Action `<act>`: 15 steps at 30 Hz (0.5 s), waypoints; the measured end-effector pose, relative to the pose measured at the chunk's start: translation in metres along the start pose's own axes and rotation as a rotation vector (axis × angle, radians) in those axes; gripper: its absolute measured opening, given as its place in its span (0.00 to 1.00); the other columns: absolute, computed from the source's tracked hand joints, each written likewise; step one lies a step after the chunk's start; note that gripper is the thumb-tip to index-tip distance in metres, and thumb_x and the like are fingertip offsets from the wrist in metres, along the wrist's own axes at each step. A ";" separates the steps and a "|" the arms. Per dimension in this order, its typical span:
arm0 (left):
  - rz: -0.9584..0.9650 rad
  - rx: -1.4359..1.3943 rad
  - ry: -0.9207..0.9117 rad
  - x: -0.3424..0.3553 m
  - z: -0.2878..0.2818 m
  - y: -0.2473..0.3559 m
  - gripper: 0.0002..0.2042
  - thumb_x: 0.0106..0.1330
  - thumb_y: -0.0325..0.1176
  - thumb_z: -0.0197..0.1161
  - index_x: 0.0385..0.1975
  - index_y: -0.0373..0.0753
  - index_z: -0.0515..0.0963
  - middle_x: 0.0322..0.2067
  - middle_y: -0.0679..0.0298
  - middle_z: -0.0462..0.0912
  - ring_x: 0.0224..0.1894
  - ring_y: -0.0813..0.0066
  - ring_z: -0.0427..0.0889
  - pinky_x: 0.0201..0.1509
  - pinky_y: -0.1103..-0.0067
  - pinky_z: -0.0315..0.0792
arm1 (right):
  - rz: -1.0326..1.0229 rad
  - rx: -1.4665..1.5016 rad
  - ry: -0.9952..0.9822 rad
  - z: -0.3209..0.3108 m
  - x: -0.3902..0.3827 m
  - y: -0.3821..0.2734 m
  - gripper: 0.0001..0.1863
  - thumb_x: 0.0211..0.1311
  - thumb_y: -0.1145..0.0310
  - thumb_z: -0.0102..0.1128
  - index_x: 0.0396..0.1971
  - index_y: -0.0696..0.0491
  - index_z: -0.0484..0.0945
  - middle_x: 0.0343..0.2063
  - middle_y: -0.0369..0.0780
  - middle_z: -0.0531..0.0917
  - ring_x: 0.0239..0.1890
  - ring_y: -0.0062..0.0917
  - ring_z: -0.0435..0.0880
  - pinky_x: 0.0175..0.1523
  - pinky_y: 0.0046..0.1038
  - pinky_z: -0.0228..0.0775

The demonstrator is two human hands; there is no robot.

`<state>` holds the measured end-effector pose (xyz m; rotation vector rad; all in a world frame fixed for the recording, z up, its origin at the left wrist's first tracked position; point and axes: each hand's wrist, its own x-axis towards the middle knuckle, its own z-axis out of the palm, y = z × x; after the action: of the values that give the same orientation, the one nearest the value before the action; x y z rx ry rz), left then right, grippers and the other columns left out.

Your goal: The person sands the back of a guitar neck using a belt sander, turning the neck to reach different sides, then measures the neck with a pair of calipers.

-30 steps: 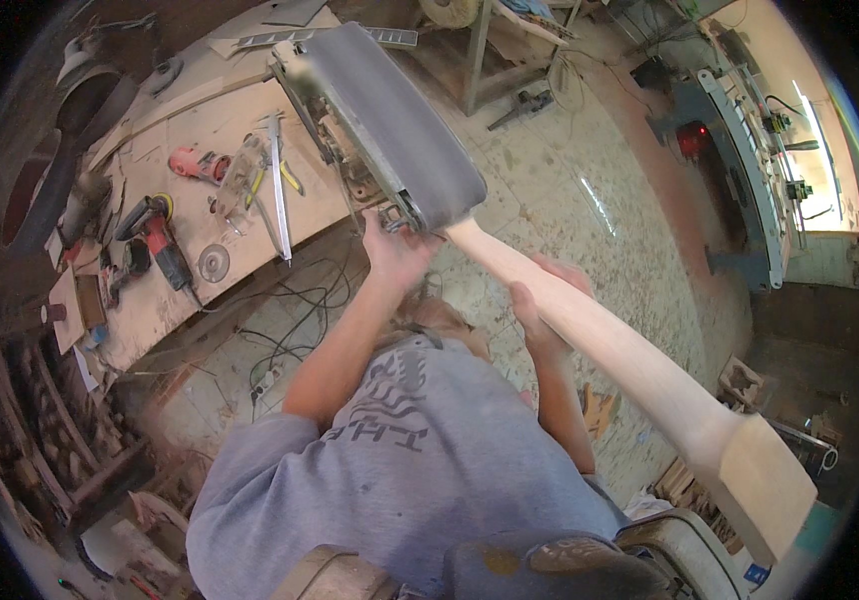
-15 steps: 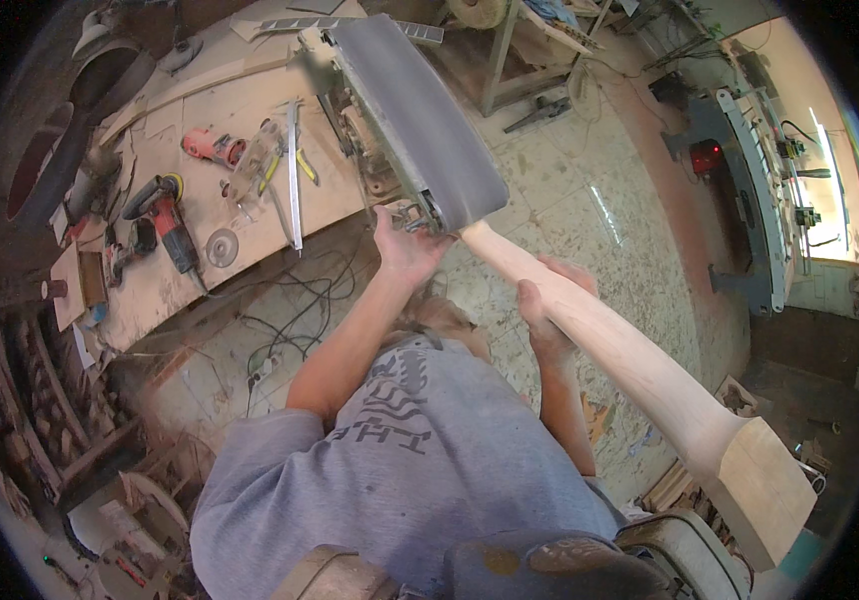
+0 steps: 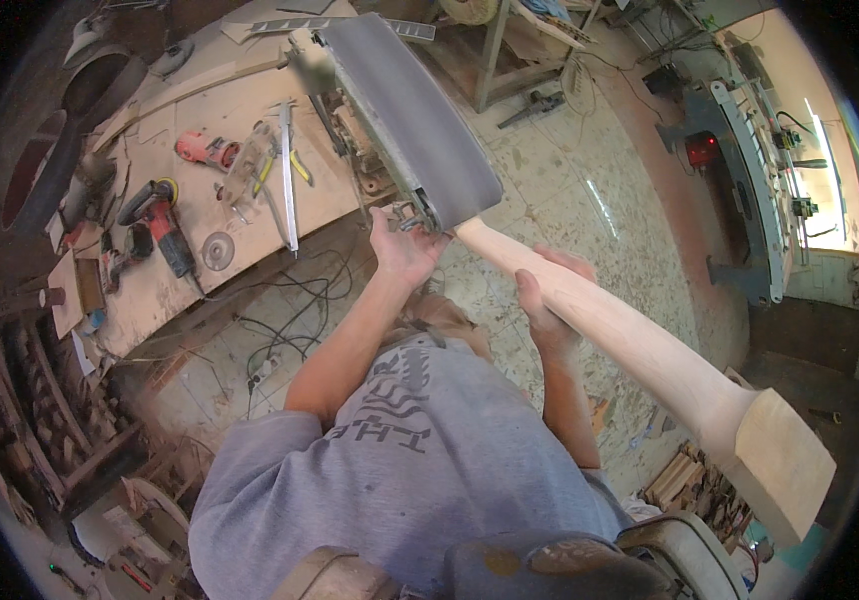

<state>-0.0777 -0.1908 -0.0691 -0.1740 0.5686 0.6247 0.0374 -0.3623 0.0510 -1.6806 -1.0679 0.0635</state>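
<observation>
A long, pale shaped wooden piece runs from the belt sander down to the lower right. Its narrow tip meets the lower end of the grey belt; a thick, angular block forms its far-right end. My right hand is closed round its slimmer part, thumb on top and fingers partly hidden behind the wood. At the narrow tip is my left hand, palm up and thumb raised beside the sander's frame. Its fingers reach under the belt's end to the wood and are partly hidden.
On the left, a workbench carries a red angle grinder, another red power tool, a caliper and yellow-handled pliers. Black cables trail over the floor. A grey machine stands at right, wood offcuts lower right.
The wooden piece's block end has swung slightly up and to the right. My right hand has shifted slightly with it; the left hand stays by the belt's end.
</observation>
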 end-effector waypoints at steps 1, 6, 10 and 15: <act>0.007 0.000 -0.002 0.000 -0.001 0.000 0.50 0.70 0.77 0.37 0.72 0.33 0.60 0.69 0.47 0.66 0.73 0.47 0.66 0.80 0.53 0.56 | -0.003 0.015 0.012 0.003 0.000 0.001 0.25 0.56 0.67 0.76 0.51 0.57 0.74 0.47 0.47 0.85 0.48 0.32 0.83 0.58 0.35 0.76; 0.014 0.009 -0.005 0.005 -0.006 -0.002 0.51 0.70 0.78 0.37 0.72 0.31 0.59 0.69 0.47 0.66 0.72 0.47 0.66 0.80 0.53 0.57 | 0.045 0.033 0.007 0.008 0.007 -0.006 0.24 0.56 0.67 0.76 0.50 0.58 0.76 0.46 0.46 0.85 0.48 0.30 0.83 0.57 0.33 0.76; -0.019 -0.073 -0.034 0.002 -0.006 -0.002 0.51 0.70 0.78 0.36 0.72 0.31 0.60 0.68 0.48 0.67 0.72 0.48 0.66 0.79 0.54 0.58 | 0.026 -0.015 -0.023 -0.002 0.010 -0.012 0.23 0.56 0.68 0.76 0.48 0.59 0.77 0.45 0.46 0.85 0.47 0.29 0.83 0.56 0.32 0.76; -0.006 0.020 0.038 -0.001 0.005 -0.001 0.48 0.72 0.76 0.36 0.71 0.33 0.62 0.67 0.48 0.69 0.71 0.49 0.67 0.78 0.55 0.60 | 0.023 0.092 0.041 0.006 0.011 -0.006 0.24 0.57 0.67 0.77 0.50 0.59 0.77 0.42 0.44 0.85 0.44 0.30 0.84 0.53 0.32 0.77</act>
<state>-0.0753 -0.1906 -0.0642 -0.1694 0.6107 0.6109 0.0373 -0.3504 0.0580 -1.6054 -1.0001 0.0912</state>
